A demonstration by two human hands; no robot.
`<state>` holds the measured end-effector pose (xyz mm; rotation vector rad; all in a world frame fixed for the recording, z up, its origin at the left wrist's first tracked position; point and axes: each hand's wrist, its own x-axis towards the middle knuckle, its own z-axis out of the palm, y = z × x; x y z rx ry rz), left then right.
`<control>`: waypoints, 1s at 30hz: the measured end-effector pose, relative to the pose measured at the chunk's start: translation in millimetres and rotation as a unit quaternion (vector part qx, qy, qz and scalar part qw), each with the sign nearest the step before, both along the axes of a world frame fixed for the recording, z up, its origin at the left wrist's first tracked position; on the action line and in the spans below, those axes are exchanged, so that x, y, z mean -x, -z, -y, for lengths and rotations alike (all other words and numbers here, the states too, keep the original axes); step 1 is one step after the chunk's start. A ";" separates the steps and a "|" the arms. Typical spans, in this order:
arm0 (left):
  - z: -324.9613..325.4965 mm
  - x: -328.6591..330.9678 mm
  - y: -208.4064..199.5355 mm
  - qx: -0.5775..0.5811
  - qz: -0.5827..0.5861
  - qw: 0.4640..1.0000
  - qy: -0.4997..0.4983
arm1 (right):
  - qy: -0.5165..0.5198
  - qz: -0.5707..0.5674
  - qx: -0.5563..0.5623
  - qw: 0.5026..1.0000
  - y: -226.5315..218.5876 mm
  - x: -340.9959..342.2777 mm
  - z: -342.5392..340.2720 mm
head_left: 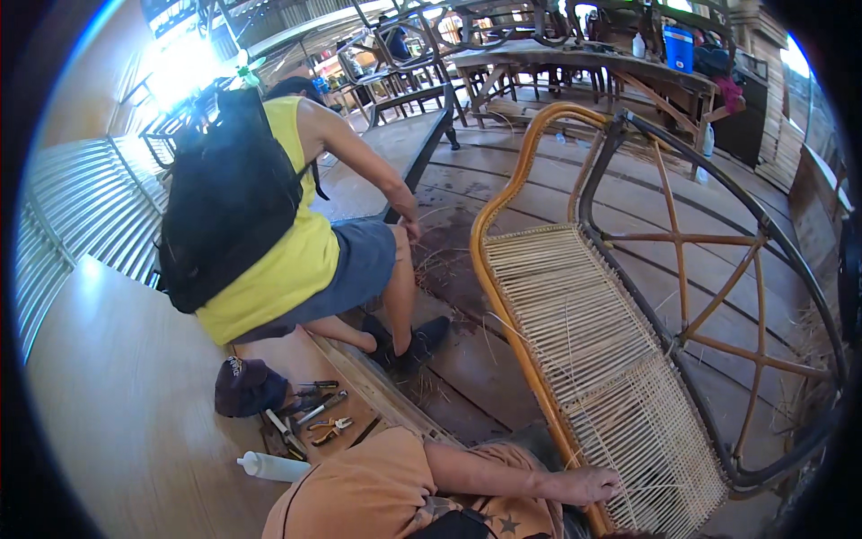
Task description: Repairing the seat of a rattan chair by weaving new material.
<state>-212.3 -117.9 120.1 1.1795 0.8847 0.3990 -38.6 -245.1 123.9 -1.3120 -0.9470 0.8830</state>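
My left hand (pixel 588 485) reaches in from the lower middle, over the near end of a rattan chair frame (pixel 516 310). Its fingers are closed at a thin, pale rattan strand (pixel 655 488) that runs across the weave. Pale strands form the woven panel (pixel 575 314); the near part looks cross-woven, while farther up they run mostly in one direction. An orange-brown pole edges the panel on the left and a dark curved pole on the right. My right hand is out of view.
At left, a wooden bench (pixel 135 404) holds a dark cap (pixel 247 388), pliers (pixel 330 431), other hand tools and a white squeeze bottle (pixel 272 467). Close by sits a person in a yellow top (pixel 287 260) with a black backpack (pixel 229 193). A worktable with a blue cooler (pixel 679 48) stands behind.
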 end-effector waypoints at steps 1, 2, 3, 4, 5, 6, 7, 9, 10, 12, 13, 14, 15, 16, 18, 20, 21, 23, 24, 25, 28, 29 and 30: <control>7.0 -6.4 16.2 -0.003 0.018 0.999 -0.027 | 0.020 -0.126 -0.043 0.991 -30.5 10.8 -12.7; 12.8 -10.5 27.7 -0.007 0.033 0.998 -0.056 | 0.032 -0.153 -0.064 0.986 -38.8 11.9 -17.7; 14.7 -16.2 38.0 -0.006 0.034 0.998 -0.057 | 0.031 -0.152 -0.063 0.986 -29.8 4.3 -15.3; 14.9 -20.9 44.3 0.094 0.046 0.992 -0.076 | 0.045 -0.140 -0.087 0.985 -13.4 -6.2 -10.3; 14.5 -23.7 49.5 0.192 0.057 0.975 -0.095 | 0.058 -0.129 -0.111 0.984 2.0 -13.8 -5.4; 13.3 -26.3 48.9 0.192 0.056 0.976 -0.093 | 0.060 -0.130 -0.111 0.983 8.3 -13.6 -1.3; 12.4 -29.5 46.4 0.301 0.151 0.938 -0.078 | 0.075 -0.092 -0.088 0.989 13.5 -11.3 4.0; 11.2 -37.5 39.8 0.402 0.240 0.882 -0.062 | 0.091 -0.056 -0.067 0.992 9.2 -1.7 10.1; 11.8 -44.0 35.4 0.430 0.227 0.866 -0.116 | 0.056 0.010 -0.070 0.996 -0.5 4.5 11.9; 12.5 -47.8 41.6 0.454 0.212 0.848 -0.171 | -0.074 0.292 0.006 0.954 -4.1 -11.1 18.5; 11.0 -45.4 56.1 0.462 0.249 0.840 -0.137 | -0.074 0.289 0.005 0.954 -4.3 -12.3 16.8; 10.1 -46.4 65.5 0.470 0.285 0.829 -0.103 | -0.099 0.292 -0.078 0.948 -30.0 1.7 3.2; 6.7 -51.0 67.3 0.471 0.283 0.829 -0.103 | -0.120 0.295 -0.160 0.934 -44.1 9.7 -4.3; 3.0 -56.2 69.1 0.457 0.259 0.834 -0.169 | -0.174 0.258 -0.164 0.936 -23.9 -2.6 -1.6; 1.7 -59.0 59.1 0.325 0.228 0.891 -0.221 | -0.166 0.303 -0.117 0.931 -12.4 -1.6 6.5; 0.9 -67.3 50.6 0.279 0.230 0.904 -0.229 | -0.160 0.349 -0.070 0.921 18.1 -10.0 19.7; 1.7 -72.7 46.1 0.233 0.234 0.915 -0.231 | -0.205 0.185 0.041 0.960 50.9 -26.0 32.3; 3.8 -79.7 34.4 0.222 0.218 0.928 -0.205 | -0.236 0.012 0.148 0.960 52.4 -30.0 38.4; 5.6 -80.9 29.4 0.210 0.202 0.938 -0.188 | -0.139 -0.116 0.162 0.970 18.7 -14.2 35.0; 7.8 -82.5 24.5 0.209 0.205 0.938 -0.184 | -0.039 -0.240 0.169 0.955 -2.7 -3.2 30.6; 16.3 -86.4 9.5 0.199 0.195 0.941 -0.191 | -0.041 -0.243 0.230 0.941 -5.6 -4.3 13.2; 19.7 -88.8 2.5 0.178 0.179 0.955 -0.156 | -0.041 -0.240 0.230 0.942 12.4 -8.0 15.5; 21.5 -91.2 -6.6 0.155 0.162 0.967 -0.119 | -0.036 -0.175 0.223 0.958 43.1 -15.3 18.8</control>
